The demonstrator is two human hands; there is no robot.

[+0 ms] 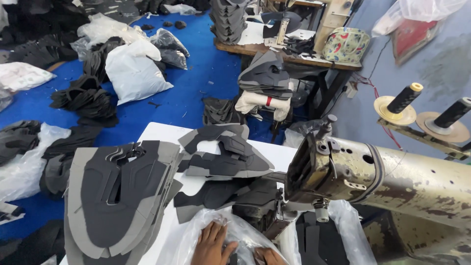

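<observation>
At the near edge of the white table, my left hand lies flat, fingers spread, on a clear plastic bag. My right hand touches the same bag; its grip cannot be determined, being cut off by the frame. Just left of the bag: a stack of grey-black shoe uppers. Directly right: the worn sewing machine

Mostly bags here. Clear crinkly plastic bag bottom centre, both hands pressing on it. Plump white plastic bag upper left on the blue floor, see-through ones beside it. Another clear bag top right corner. No labels, signs or screens.
</observation>
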